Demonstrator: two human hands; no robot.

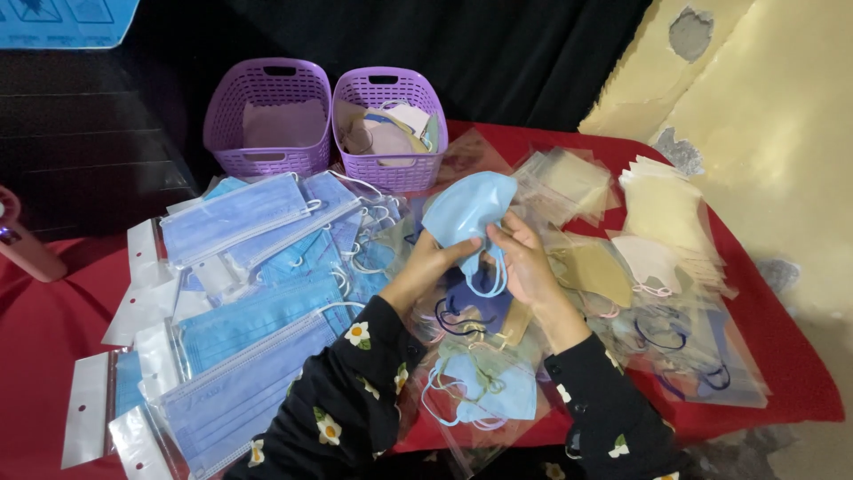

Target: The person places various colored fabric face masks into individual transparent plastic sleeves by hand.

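Two bare hands, left hand (pixel 433 265), right hand (pixel 524 258), no rings or gloves visible; long black fabric sleeves (pixel 355 391), scattered white flowers with yellow centres, small dark buttons at right cuff (pixel 562 366)

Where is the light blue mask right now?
In the head view, the light blue mask is held up at centre by both hands, left hand and right hand, just below the right purple basket.

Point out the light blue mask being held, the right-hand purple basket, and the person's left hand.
light blue mask (pixel 466 212), head view, on its folded front panel
right purple basket (pixel 397 171), head view, on its front wall
left hand (pixel 433 264), head view, on the back of the hand
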